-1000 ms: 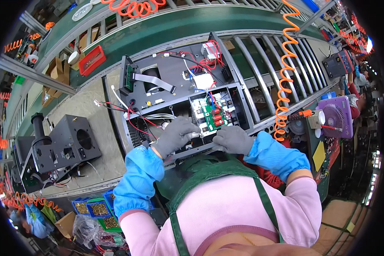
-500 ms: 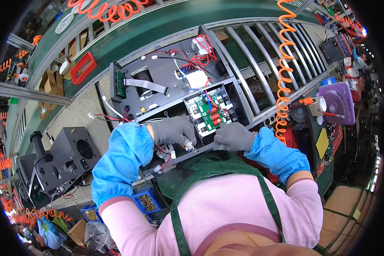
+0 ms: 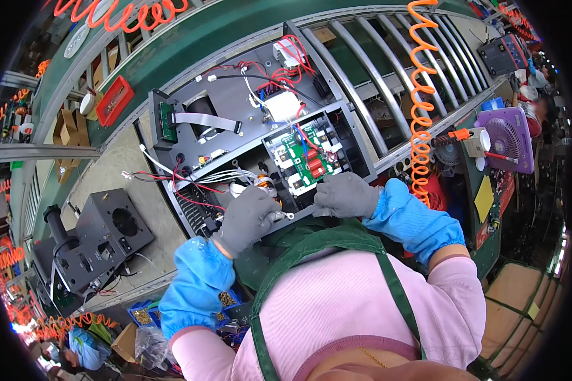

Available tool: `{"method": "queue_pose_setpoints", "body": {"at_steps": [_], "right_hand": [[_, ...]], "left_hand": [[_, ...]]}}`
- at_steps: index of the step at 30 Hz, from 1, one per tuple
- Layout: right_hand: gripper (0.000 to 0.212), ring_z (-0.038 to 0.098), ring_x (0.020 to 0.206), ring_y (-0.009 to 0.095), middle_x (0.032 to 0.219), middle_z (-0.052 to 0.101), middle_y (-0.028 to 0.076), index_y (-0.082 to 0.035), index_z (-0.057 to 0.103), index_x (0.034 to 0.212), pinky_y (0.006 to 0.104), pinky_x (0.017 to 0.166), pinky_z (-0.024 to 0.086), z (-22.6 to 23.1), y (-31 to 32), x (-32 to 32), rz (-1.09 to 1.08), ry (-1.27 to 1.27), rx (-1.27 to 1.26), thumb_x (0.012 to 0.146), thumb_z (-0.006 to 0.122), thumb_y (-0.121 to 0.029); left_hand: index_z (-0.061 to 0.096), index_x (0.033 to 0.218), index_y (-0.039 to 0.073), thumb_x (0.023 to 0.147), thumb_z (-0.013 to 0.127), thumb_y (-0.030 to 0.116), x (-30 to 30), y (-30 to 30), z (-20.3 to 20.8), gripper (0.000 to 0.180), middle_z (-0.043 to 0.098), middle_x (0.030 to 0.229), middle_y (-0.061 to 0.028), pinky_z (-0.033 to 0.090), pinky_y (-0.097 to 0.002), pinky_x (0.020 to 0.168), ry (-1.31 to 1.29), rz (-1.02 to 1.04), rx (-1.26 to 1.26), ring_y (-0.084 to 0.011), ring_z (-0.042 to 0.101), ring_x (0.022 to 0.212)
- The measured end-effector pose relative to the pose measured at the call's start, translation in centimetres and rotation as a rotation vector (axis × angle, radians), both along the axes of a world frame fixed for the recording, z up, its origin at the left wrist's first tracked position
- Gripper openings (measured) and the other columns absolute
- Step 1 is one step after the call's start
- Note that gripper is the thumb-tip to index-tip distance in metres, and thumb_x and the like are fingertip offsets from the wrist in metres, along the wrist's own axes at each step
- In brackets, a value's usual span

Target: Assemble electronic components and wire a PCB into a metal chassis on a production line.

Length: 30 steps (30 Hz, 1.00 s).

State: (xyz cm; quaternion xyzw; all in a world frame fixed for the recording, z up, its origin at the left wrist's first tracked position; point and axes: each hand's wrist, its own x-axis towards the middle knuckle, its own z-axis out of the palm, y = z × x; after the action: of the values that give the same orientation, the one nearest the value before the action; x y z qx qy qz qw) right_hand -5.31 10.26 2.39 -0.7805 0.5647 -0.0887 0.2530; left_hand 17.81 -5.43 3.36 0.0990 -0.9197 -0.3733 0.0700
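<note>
A dark grey metal chassis [image 3: 240, 157] lies opened out in front of me, with wiring and a green circuit board [image 3: 299, 154] in its near right compartment. My left hand [image 3: 246, 217], in a grey glove, pinches a short wire lead whose ring terminal [image 3: 290, 216] sticks out toward the right, over the chassis's near edge. Beside the board's near edge, my gloved right hand [image 3: 344, 195] is closed, its fingertips at the chassis rim; what they grip is hidden. A copper-wound coil [image 3: 265, 184] and white wires sit just beyond my left hand.
At left stands another black metal housing [image 3: 111, 225] with a round fan opening. Metal rollers [image 3: 378, 86] run off to the right, with an orange coiled hose [image 3: 421, 108] hanging before them. A red tray [image 3: 115, 101] is at far left, a purple fan [image 3: 505, 140] at right.
My left hand has drawn back from inside the chassis to its near edge, uncovering the coil and white wires. My right hand has risen slightly. The view has shifted a little.
</note>
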Motion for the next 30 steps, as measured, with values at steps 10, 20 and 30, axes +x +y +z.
{"method": "queue_pose_setpoints", "body": {"at_steps": [10,20,30], "right_hand": [[0.028,0.061,0.080,0.025,0.080,0.058,0.005,-0.011,0.059,0.080,0.0379,0.069,0.052,-0.7,0.4,-0.1,0.010,0.006,-0.093,0.085,0.061,-0.038],[0.025,0.062,0.081,0.024,0.082,0.061,0.005,-0.011,0.062,0.080,0.0366,0.070,0.052,-0.7,0.4,0.1,0.025,0.036,-0.100,0.085,0.060,-0.036],[0.020,0.062,0.082,0.024,0.083,0.062,0.006,-0.010,0.062,0.080,0.0368,0.071,0.052,-0.5,0.3,-0.1,0.033,0.002,-0.094,0.084,0.060,-0.029]], "left_hand": [[0.067,0.084,0.011,0.074,0.069,0.015,0.5,3.0,-0.6,0.011,0.058,0.077,-0.0081,0.047,-0.0415,0.067,-0.176,0.358,-0.126,-0.0289,0.059,0.079],[0.064,0.082,0.011,0.079,0.065,0.019,-2.9,4.7,-2.3,0.009,0.060,0.079,-0.0084,0.048,-0.0413,0.067,-0.260,0.481,-0.214,-0.0297,0.060,0.076],[0.064,0.082,0.008,0.078,0.065,0.016,-3.0,4.2,-2.7,0.008,0.060,0.078,-0.0109,0.047,-0.0426,0.066,-0.193,0.442,-0.089,-0.0318,0.060,0.078]]}}
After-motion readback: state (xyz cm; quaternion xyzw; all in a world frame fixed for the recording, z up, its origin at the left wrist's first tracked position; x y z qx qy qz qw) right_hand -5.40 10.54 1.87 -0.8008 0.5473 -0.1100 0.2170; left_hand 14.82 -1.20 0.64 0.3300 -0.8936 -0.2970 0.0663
